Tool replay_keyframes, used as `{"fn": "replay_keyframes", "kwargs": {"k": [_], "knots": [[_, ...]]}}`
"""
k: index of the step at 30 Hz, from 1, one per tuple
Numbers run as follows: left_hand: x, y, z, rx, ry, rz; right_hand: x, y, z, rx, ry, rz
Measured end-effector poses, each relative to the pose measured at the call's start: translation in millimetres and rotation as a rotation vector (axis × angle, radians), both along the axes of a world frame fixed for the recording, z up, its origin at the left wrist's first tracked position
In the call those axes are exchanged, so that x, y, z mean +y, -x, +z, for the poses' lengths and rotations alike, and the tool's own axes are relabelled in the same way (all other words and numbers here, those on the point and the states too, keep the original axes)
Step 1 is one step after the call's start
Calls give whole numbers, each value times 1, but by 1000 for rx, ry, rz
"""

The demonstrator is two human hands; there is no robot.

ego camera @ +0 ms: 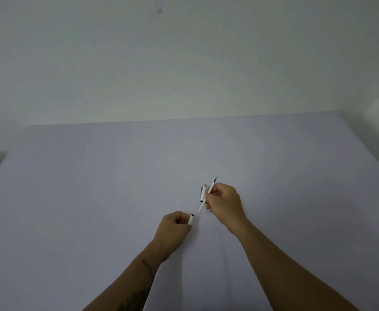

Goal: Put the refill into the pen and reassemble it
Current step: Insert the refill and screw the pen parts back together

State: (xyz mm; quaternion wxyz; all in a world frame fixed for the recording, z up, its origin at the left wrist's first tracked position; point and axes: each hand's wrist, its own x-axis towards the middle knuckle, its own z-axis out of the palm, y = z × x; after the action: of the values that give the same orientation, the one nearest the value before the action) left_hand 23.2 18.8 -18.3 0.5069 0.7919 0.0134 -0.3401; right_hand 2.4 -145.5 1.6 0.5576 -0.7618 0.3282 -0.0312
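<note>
From the head view, both bare forearms reach forward from the bottom edge over a wide pale lavender-grey table (pixel 94 187) that meets a plain off-white wall (pixel 184 52). The left hand (pixel 175 225) sits lower and nearer the person, back of the hand upward, wrist straight, its fingers curled shut around a short white plastic pen barrel (pixel 192 219); only the barrel's upper end shows past the fingers, its dark open mouth tilted up and to the right. The left forearm carries dark tattoo marks (pixel 147 268). The right hand (pixel 225 203) is held farther out and to the right, wrist bent slightly inward, with thumb and fingertips pinching a thin white refill with a dark tip (pixel 208 195). The refill slants diagonally: its dark tip points up and away, while its pale lower end aims down-left toward the barrel's mouth, stopping just short of it with a small gap between them. Just beside the refill, on its left, a white pen cap with a dark clip (pixel 203 194) lies on the table, partly behind the slanting refill. A small dark speck shows under the right hand's fingers; what it is cannot be told.
</note>
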Motion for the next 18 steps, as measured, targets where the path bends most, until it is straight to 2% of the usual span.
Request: {"fn": "replay_keyframes", "kwargs": {"k": [6,12,14,18], "knots": [[-4,-2,4,-18,37,-17,6,3,9,21,13,59],[-2,-10,8,1,127,-22,3,2,11,123,23,272],[-1,-13,7,25,152,-5,-5,-1,10,130,40,265],[2,-17,5,-14,155,31,-25,-3,-3,290,374,263]]}}
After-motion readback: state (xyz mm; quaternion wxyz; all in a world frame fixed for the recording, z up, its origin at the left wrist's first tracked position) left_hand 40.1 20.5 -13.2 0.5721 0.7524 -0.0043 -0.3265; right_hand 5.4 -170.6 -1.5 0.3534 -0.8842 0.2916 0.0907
